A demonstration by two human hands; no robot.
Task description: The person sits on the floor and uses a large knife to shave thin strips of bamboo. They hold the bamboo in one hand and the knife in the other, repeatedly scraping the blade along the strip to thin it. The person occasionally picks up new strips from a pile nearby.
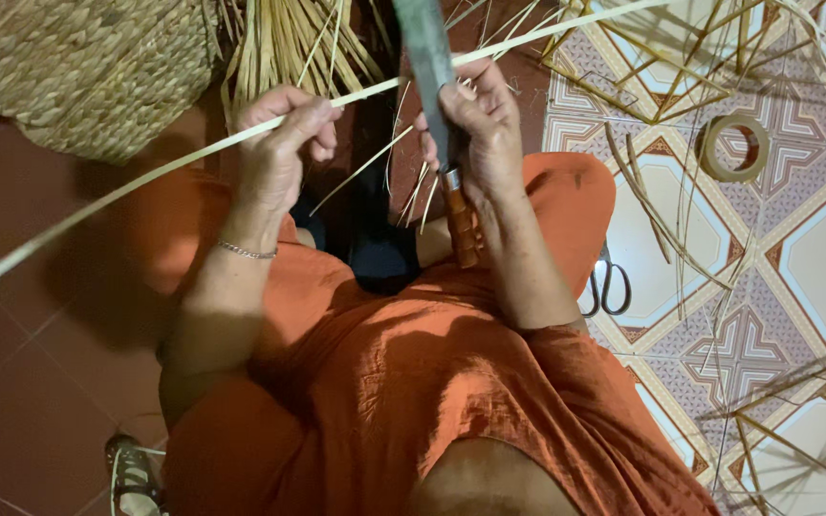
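Observation:
My left hand (279,143) pinches a long pale bamboo strip (145,177) that runs from the lower left up to the upper right. My right hand (485,129) grips a big knife (429,57) with a grey blade and a brown wooden handle (461,225), blade pointing away from me. The strip passes against the blade between both hands. Thin shavings (413,186) hang below the hands. I sit in orange clothes (403,363), knees apart.
A woven basket (78,67) stands at the top left beside a bundle of strips (289,43). On the patterned tiles to the right lie a tape roll (733,148), scissors (609,287) and bamboo stick frames (795,420). A sandal (131,473) shows at the bottom left.

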